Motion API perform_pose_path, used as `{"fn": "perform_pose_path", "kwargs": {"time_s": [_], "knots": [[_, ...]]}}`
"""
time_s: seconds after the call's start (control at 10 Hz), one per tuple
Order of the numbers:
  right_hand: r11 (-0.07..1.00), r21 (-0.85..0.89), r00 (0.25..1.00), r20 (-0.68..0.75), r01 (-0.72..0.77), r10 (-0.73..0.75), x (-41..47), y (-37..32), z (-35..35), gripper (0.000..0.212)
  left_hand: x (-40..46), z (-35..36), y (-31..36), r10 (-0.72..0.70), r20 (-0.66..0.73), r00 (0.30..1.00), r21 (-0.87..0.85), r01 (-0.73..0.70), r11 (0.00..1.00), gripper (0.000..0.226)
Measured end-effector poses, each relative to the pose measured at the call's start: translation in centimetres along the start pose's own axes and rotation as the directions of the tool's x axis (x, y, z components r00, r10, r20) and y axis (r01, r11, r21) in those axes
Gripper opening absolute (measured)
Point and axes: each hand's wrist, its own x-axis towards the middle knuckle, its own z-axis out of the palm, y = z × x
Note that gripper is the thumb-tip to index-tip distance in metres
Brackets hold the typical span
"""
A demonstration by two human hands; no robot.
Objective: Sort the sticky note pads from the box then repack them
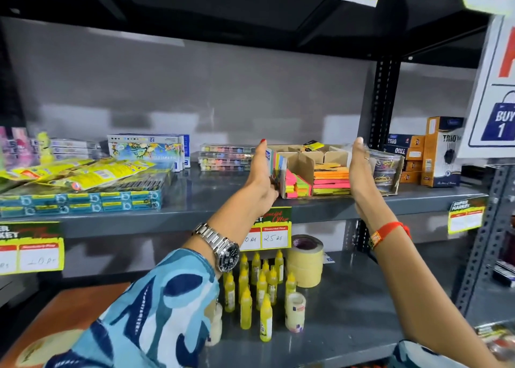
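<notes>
While both arms reach up to the grey metal shelf [320, 204], the left hand [262, 172] is flat against the left side of the cardboard box [299, 161], fingers straight up, palm on a multicolour pack [277, 163] standing upright at the box's left wall; can't tell if the hand actually grips it or just presses. Right hand [361, 170] is also flat & upright, fingers together, held against the box's right side, gripping nothing. Box sits on the shelf's front edge, w/ cardboard dividers inside. Sticky note pads [331, 179] lie stacked in it: orange, pink, yellow-green layers in the middle section, pink/orange/green ones [298, 186] in the left section. Clear bag of coloured clips [386, 171] fills the right end, just beside the right hand. Watch [223, 249] on left wrist, red band [390, 232] on right. Lower shelf: yellow glue bottles [256, 287] & tape rolls [305, 259].
</notes>
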Motion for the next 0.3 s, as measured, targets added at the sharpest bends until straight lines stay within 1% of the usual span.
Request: {"fn": "perform_pose_path", "kwargs": {"time_s": [0.1, 0.2, 0.3], "knots": [[0.991, -0.125, 0.995, 0.09, 0.055, -0.044, -0.5, 0.4, -0.2, 0.078, -0.1, 0.2, 0.1, 0.021, 0.015, 1.0, 0.03, -0.021, 0.999, 0.056], [0.9, -0.356, 0.965, 0.17, 0.251, -0.202, -1.0, 0.7, -0.2, 0.073, -0.3, 0.5, -0.1, 0.051, 0.014, 0.999, 0.138, -0.053, 0.989, 0.052], [0.778, -0.453, 0.892, 0.098, 0.434, -0.44, -2.1, 0.5, -0.5, 0.078, -0.2, 0.2, -0.3, 0.214, -0.092, 0.973, 0.361, -0.168, 0.917, 0.054]]}}
